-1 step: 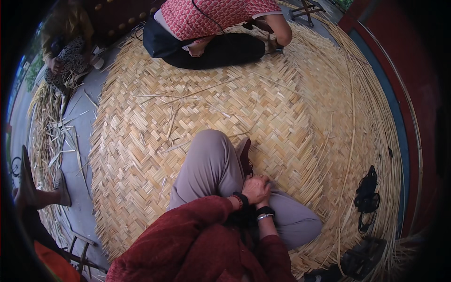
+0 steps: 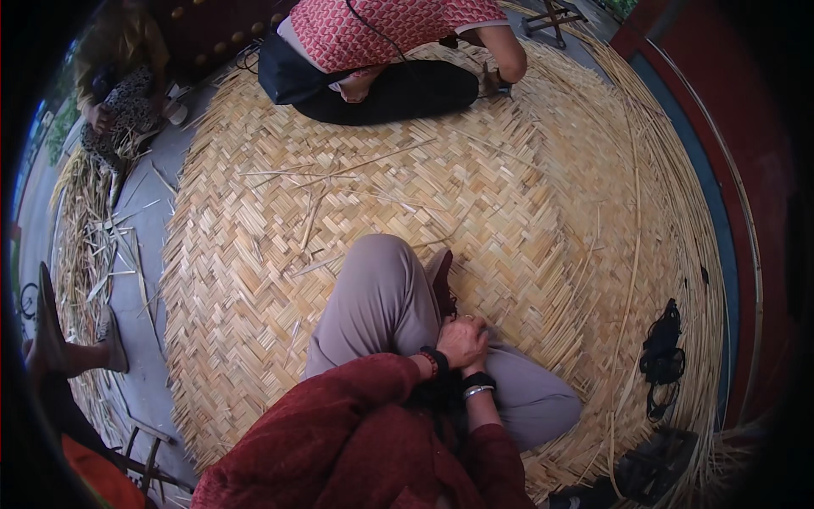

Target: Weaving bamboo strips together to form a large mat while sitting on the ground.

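Observation:
My hands rest together in my lap, over my crossed legs in grey trousers. On top lies my left hand (image 2: 460, 341), with a dark red bead bracelet and a black cuff at its wrist. It is closed over my right hand (image 2: 478, 361), whose fingers are mostly hidden beneath it. A silver bangle (image 2: 479, 391) circles my right wrist. No tool or reed shows in either hand. Beneath me spreads a large woven reed mat (image 2: 254, 220) in a zigzag pattern. Several loose reed strips (image 2: 365, 163) lie across it.
Ahead, a co-worker in a red patterned top (image 2: 373, 34) bends over the mat's far edge. Black straps or cloth (image 2: 663, 352) lie at right, inside long unwoven reeds (image 2: 699, 280). Reed piles (image 2: 80, 229), another seated person (image 2: 119, 93) and someone's shoes (image 2: 110, 339) line the left.

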`<state>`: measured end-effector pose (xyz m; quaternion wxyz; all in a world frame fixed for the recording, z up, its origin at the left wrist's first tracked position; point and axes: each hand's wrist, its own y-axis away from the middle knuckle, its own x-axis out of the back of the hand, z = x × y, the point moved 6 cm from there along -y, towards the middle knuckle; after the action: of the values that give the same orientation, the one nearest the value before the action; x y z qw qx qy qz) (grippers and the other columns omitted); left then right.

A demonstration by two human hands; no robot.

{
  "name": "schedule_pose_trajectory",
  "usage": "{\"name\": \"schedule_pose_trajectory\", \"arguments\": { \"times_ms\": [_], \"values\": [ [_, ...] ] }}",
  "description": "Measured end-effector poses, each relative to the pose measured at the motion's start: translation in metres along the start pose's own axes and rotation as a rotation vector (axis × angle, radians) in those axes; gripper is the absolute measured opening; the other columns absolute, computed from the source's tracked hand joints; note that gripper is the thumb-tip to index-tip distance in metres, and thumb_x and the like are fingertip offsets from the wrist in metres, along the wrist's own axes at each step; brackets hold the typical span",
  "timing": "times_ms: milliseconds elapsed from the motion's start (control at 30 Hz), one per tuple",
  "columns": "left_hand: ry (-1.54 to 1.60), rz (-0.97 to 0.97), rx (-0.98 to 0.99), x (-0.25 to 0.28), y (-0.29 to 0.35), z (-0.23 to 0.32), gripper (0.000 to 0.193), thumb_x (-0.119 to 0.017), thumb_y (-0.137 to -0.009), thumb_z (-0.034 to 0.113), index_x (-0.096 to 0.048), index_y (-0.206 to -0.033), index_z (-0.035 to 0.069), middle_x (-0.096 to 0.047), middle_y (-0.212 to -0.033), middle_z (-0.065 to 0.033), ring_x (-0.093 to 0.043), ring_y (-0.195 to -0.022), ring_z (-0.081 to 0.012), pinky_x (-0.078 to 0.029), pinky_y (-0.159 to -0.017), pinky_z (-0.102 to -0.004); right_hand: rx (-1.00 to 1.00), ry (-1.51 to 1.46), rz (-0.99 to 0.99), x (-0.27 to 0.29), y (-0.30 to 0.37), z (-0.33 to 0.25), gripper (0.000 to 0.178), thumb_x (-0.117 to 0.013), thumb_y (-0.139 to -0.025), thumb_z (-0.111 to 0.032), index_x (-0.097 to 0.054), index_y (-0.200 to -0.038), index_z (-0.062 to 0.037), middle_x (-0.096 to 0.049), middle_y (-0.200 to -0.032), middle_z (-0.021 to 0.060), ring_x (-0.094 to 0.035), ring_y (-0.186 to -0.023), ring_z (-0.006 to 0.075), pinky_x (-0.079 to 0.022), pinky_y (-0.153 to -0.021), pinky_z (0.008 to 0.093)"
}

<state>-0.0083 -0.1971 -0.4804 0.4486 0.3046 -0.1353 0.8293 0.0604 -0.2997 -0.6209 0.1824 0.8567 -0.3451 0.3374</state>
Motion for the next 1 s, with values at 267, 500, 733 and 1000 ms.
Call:
{"name": "schedule_pose_trajectory", "arguments": {
  "times_ms": [267,500,733,1000],
  "values": [
    [-0.001,-0.026,0.024,0.002,0.0,0.001,0.03,-0.06,-0.093,0.033,-0.068,-0.11,0.01,-0.071,-0.104,-0.0144,-0.068,-0.103,-0.0323,-0.044,-0.093,-0.049,0.011,0.006,-0.005,-0.001,0.0,0.003,0.035,-0.072,-0.088,-0.038,-0.071,-0.094,-0.003,-0.072,-0.091,0.0232,-0.07,-0.09,0.0432,-0.054,-0.074,0.051],
    [-0.008,-0.018,0.01,0.002,0.0,0.002,0.03,-0.06,-0.093,0.033,-0.067,-0.111,0.009,-0.071,-0.105,-0.0146,-0.067,-0.104,-0.0323,-0.044,-0.093,-0.0487,0.033,0.016,-0.007,-0.002,0.001,0.004,0.034,-0.072,-0.088,-0.037,-0.071,-0.094,-0.0036,-0.072,-0.091,0.0226,-0.07,-0.089,0.0431,-0.054,-0.073,0.0511],
    [-0.005,-0.013,-0.011,-0.001,0.0,0.005,0.03,-0.06,-0.092,0.033,-0.067,-0.11,0.009,-0.071,-0.104,-0.0154,-0.068,-0.103,-0.0332,-0.045,-0.092,-0.0481,0.064,0.041,0.0,-0.005,-0.001,0.01,0.034,-0.073,-0.087,-0.037,-0.071,-0.093,-0.0041,-0.072,-0.09,0.0221,-0.07,-0.088,0.043,-0.054,-0.073,0.0512],
    [-0.024,-0.008,-0.014,-0.001,0.0,0.006,0.032,-0.06,-0.092,0.034,-0.067,-0.11,0.008,-0.07,-0.103,-0.0164,-0.068,-0.101,-0.034,-0.046,-0.091,-0.0484,0.009,0.032,0.007,-0.009,-0.001,0.013,0.035,-0.072,-0.087,-0.038,-0.071,-0.09,-0.0035,-0.072,-0.089,0.0235,-0.07,-0.087,0.0444,-0.054,-0.071,0.0515]
  ]
}}
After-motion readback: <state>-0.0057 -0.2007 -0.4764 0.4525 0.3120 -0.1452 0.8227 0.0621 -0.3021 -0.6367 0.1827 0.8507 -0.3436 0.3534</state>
